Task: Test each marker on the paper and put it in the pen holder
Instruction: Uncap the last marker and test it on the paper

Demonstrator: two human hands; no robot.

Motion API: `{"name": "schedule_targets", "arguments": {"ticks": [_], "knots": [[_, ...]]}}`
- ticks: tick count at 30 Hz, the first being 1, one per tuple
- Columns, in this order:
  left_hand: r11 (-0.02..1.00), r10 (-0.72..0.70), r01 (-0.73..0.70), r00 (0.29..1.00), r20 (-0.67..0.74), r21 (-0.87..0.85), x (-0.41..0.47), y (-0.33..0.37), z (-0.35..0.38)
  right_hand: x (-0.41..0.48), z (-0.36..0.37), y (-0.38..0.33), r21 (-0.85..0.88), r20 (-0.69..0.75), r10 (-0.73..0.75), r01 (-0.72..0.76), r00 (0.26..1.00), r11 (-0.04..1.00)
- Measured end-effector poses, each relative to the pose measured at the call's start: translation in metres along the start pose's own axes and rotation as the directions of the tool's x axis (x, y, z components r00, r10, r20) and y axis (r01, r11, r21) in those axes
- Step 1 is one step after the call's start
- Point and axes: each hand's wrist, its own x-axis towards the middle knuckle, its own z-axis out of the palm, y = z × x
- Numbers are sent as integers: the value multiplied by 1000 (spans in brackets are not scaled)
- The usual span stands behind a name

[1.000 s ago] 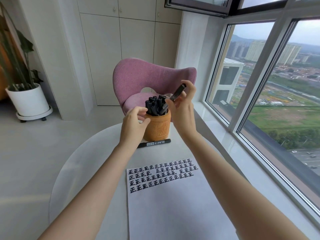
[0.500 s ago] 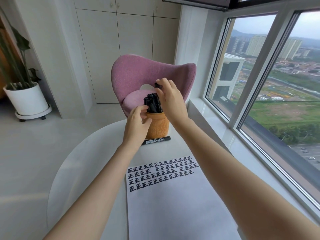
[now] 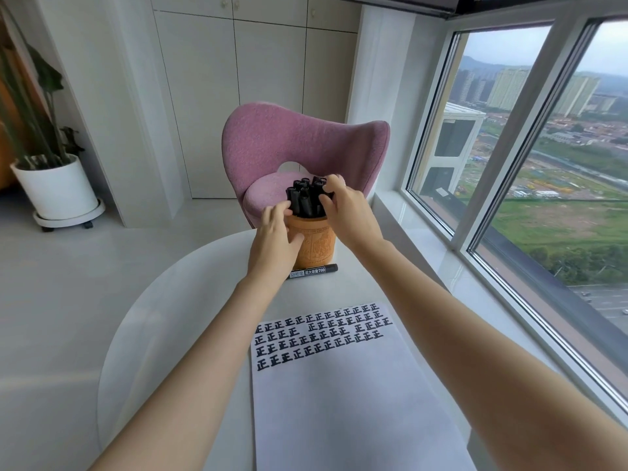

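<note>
your left hand (image 3: pixel 274 240) grips the left side of the pen holder (image 3: pixel 318 245); your right hand (image 3: pixel 347 212) pinches a marker (image 3: pixel 318 185) standing in it

Bright daylight from window (image 3: pixel 530 158), soft shadows, wide-angle edge distortion

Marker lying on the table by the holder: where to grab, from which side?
Marker: likely pinch the right half from above, near side. It lies flat and crosswise, close against the holder, which blocks the far side; the left hand wrist hides its left end.
</note>
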Motion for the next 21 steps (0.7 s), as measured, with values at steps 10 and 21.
{"name": "schedule_targets", "arguments": {"ticks": [10, 21], "knots": [[999, 19, -20, 1000, -20, -45, 0, -1, -1, -11, 4, 9, 0, 7, 28, -28, 1000, 1000], [990, -110, 102, 991, 79, 102, -29, -43, -9, -50, 3, 19, 195, -75, 170, -153, 983, 969]]}}
